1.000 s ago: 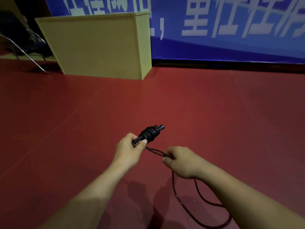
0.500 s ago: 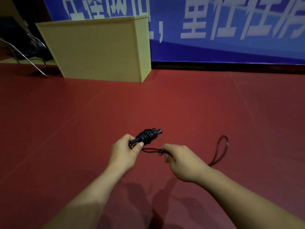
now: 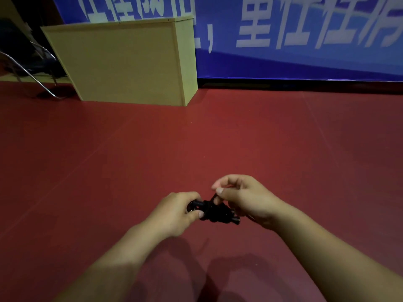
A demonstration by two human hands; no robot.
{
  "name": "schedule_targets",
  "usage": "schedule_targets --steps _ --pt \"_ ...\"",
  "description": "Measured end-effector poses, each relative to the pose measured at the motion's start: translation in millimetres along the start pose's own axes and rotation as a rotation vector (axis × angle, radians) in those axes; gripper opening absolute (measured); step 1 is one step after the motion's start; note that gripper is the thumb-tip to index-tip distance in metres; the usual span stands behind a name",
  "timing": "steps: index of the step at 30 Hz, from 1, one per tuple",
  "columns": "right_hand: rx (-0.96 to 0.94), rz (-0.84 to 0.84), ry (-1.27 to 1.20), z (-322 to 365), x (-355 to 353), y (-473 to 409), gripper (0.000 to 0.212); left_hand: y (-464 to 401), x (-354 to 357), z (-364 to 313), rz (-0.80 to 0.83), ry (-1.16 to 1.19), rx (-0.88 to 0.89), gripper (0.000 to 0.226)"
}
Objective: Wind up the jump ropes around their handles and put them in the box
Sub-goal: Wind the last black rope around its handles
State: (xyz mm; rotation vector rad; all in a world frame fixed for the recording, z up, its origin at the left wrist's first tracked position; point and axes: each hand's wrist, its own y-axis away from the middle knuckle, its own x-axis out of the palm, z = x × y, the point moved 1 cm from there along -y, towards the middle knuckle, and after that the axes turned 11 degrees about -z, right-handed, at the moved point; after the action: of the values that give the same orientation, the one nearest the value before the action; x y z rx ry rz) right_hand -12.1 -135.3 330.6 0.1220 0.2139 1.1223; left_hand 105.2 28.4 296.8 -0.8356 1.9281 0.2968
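A black jump rope (image 3: 216,211) is wound in a thick bundle around its handles, held low over the red floor in the middle of the view. My left hand (image 3: 174,211) grips the left end of the handles. My right hand (image 3: 242,197) is just right of the bundle and pinches the last short piece of rope between thumb and fingers, close above the coils. The free end of the rope is hidden by my right hand. The pale yellow wooden box (image 3: 128,62) stands on the floor at the far left, well away from both hands.
A blue banner (image 3: 305,35) with white characters runs along the back wall behind the box. A metal chair frame (image 3: 32,73) stands at the far left beside the box. Red floor (image 3: 218,138) lies between me and the box.
The loose loop that lay on the floor to the right has been drawn up onto the bundle. My right hand rose and closed in on the handles; the bundle turned level.
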Motion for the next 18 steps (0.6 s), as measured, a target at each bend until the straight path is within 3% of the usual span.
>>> schedule_targets --steps 3,11,18 --pt "0.056 0.071 0.007 -3 -8 -2 0.010 1 2 2 0.092 0.108 0.024 0.011" --pt "-0.178 -0.095 0.192 -8 -14 -8 0.004 4 -4 -6 0.226 0.352 0.070 0.007" --pt "-0.158 -0.107 0.162 -12 -18 -12 0.008 9 -17 -18 0.244 0.541 0.120 0.008"
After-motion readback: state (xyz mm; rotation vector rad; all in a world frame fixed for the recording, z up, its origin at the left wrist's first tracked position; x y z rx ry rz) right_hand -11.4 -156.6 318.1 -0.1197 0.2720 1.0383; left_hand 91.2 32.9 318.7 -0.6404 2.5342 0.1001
